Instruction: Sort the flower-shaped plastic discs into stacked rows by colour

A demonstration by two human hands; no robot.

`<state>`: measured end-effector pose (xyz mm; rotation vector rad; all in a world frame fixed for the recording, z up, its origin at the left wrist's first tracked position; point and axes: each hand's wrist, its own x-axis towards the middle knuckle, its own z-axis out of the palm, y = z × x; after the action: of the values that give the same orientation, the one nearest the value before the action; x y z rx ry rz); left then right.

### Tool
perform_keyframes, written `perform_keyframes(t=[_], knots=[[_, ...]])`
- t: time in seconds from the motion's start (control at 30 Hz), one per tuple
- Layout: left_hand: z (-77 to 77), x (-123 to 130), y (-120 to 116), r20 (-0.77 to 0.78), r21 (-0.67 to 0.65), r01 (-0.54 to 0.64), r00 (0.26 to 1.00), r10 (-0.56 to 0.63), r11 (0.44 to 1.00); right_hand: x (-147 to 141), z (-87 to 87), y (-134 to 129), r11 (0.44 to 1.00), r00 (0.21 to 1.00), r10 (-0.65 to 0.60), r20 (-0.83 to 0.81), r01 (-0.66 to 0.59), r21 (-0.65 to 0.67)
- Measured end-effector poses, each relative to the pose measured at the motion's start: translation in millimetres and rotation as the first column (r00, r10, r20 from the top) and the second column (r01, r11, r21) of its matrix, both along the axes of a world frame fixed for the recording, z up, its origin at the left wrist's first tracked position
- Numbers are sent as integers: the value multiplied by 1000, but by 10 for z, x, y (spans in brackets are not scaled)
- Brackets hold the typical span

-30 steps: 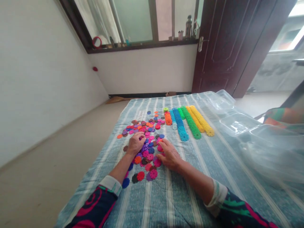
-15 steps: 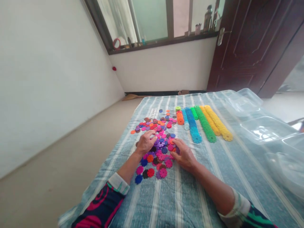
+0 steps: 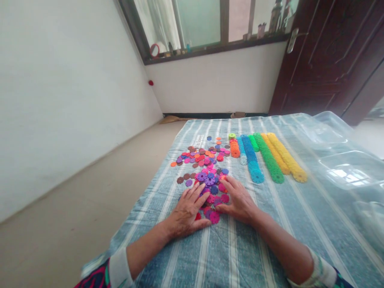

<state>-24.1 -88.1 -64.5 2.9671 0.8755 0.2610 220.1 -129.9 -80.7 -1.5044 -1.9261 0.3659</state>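
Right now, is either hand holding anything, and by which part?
No hold shows. The left hand is spread over the discs; the right hand is open at their edge. Anything under the palms is hidden.

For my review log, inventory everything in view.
Loose discs: many, mixed colours, cloth centre
Disc stacks: eight, lime to yellow, rightward
Tubs: at least three, clear, cloth's right
Striped cloth: one, bluish, underneath
Door: one, dark red, right
Window: one, brown frame, far wall
Sill items: several, mixed
Walls: two, white, left, far
Floor: one, beige, left
Red object: one, wall corner
Tan objects: two, far floor
Left hand: one, over discs
Right hand: one, at discs
Sleeves: two, patterned, bottom
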Motion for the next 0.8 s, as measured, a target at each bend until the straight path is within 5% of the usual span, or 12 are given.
perform_keyframes(t=[0.5,0.63,0.8], knots=[[28,539,807,178,141,-192,970,166,971,4,-39,12,999,998,16,-69,-12,49],[39,635,642,303,173,-184,945,126,968,5,-69,54,998,976,3,-218,12,65],[72,851,160,213,107,122,967,-143,987,55,-116,152,985,814,-155,-560,172,-22]])
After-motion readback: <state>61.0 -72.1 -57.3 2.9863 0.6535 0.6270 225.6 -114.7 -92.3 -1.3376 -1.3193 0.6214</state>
